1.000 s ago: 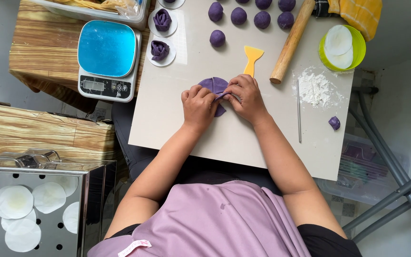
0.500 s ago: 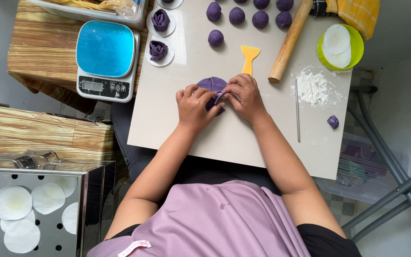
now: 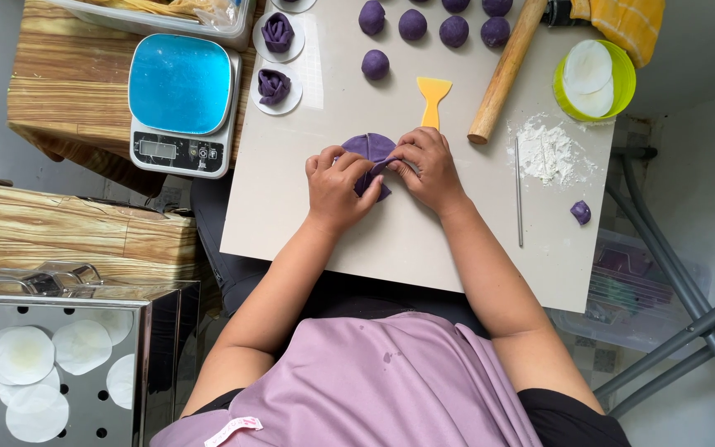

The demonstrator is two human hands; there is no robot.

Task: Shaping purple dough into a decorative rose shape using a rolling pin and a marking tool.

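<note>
Watching the head cam here. Biggest thing is the pale surface (image 3: pixel 391 240), everything's laid out on it. Off its left edge there's a blue-topped kitchen scale (image 3: pixel 180 99); a wooden rolling pin (image 3: pixel 506 70) lies slanted toward the far right corner, with a flour pile (image 3: pixel 549 156) just below it.

Around the middle sits the purple dough sheet (image 3: pixel 368 149), partly folded. Left hand (image 3: pixel 337 186) and right hand (image 3: pixel 430 170) are both on it, fingers pinching up a ridge of dough between them, so each grip is closed on the sheet.

I'd say we're mid-fold, pleating the sheet like the two finished purple flower shapes (image 3: pixel 276 33) on paper rounds at the far left. Next move probably needs gentle, even pinches so the thin dough doesn't tear. Dough balls (image 3: pixel 375 64) wait along the far edge, with a yellow scraper (image 3: pixel 433 95) nearby.
</note>
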